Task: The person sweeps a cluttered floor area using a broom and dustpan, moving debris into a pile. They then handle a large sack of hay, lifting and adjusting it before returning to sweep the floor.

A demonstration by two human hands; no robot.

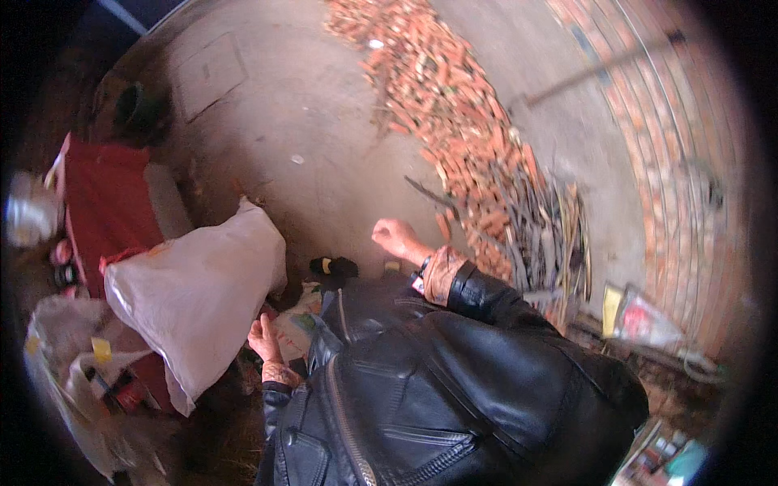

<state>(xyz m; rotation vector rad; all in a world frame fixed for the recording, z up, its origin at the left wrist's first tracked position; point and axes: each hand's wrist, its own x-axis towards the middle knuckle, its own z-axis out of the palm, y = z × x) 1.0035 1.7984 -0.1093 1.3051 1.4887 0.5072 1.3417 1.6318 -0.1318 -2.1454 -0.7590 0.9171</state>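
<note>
My left hand [265,340] is beside the lower right edge of a stuffed white sack [200,291], fingers pointing up; whether it touches the sack I cannot tell. The sack's narrow end is tied with something red [124,258] and lies against a dark red cloth cover [109,206]. My right hand [398,237] is raised in front of the black leather jacket, over the concrete floor. Its fingers are curled, and nothing shows in them. A band and a brown inner cuff are at that wrist.
A long heap of broken red bricks [450,115] runs across the floor, with a bundle of sticks [547,237] at its near end. A brick wall [681,182] stands at right, a pole [602,70] leaning towards it. Crumpled plastic bags [79,389] lie at lower left.
</note>
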